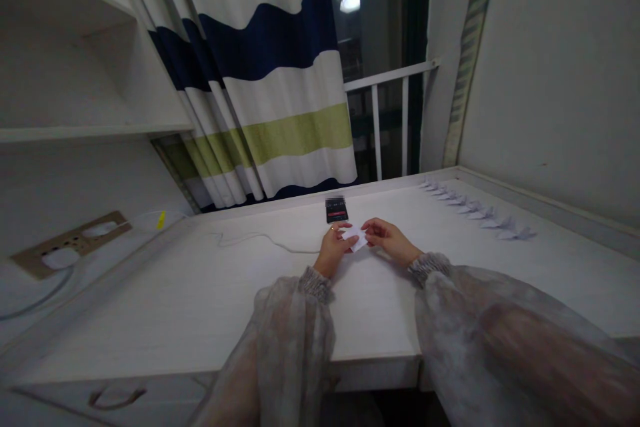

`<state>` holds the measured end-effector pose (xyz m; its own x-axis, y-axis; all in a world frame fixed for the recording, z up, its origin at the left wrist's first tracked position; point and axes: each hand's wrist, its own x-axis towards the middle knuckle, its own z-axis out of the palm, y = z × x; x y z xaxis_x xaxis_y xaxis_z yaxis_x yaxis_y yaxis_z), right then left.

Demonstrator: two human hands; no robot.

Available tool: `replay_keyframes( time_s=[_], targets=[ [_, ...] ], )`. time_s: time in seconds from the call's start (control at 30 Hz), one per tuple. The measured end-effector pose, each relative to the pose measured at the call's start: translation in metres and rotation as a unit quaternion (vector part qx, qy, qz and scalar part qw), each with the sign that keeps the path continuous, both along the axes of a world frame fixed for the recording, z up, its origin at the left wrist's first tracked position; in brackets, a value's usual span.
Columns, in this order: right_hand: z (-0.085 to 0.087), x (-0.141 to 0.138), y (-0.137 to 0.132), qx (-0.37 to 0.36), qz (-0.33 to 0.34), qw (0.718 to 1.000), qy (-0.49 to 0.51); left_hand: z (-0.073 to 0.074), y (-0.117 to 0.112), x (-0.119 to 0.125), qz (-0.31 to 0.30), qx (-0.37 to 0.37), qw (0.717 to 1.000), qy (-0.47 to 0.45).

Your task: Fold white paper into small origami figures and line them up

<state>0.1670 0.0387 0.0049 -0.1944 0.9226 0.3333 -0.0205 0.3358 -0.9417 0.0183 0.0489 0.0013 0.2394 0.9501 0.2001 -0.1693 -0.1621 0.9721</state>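
Between my two hands is a small folded piece of white paper (355, 237), held just over the white desk. My left hand (334, 245) grips its left side, thumb on top, with a ring on one finger. On the other side, my right hand (389, 239) pinches the paper's right edge between thumb and fingers. Just beyond my hands lies a phone (336, 209) with a lit dark screen. Toward the right of the desk runs a row of several folded white paper figures (483, 213).
A white cable (270, 238) trails across the desk (175, 307) to the left of my hands. Power sockets with plugs (70, 243) are on the left wall, below a shelf (95, 130). A striped curtain (280, 93) and a white railing (390, 77) stand behind the desk.
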Motion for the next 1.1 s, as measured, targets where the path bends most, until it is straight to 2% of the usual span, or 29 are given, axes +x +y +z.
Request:
replay_keyframes(
  time_s=[0.2, 0.47, 0.7, 1.1],
  targets=[
    [-0.001, 0.003, 0.0, 0.004, -0.001, 1.0, -0.016, -0.002, 0.004, -0.004, 0.008, 0.023, 0.999, 0.025],
    [-0.005, 0.003, 0.001, -0.025, -0.001, 0.999, -0.035, -0.005, 0.004, -0.004, -0.041, -0.011, 0.999, 0.031],
    [-0.01, 0.001, 0.003, -0.046, 0.013, 0.998, -0.037, -0.005, 0.005, -0.004, -0.026, -0.04, 0.999, 0.022],
    [-0.011, 0.002, 0.003, -0.048, 0.021, 0.997, -0.047, -0.005, 0.004, -0.003, -0.025, -0.038, 0.999, 0.018]
  ],
)
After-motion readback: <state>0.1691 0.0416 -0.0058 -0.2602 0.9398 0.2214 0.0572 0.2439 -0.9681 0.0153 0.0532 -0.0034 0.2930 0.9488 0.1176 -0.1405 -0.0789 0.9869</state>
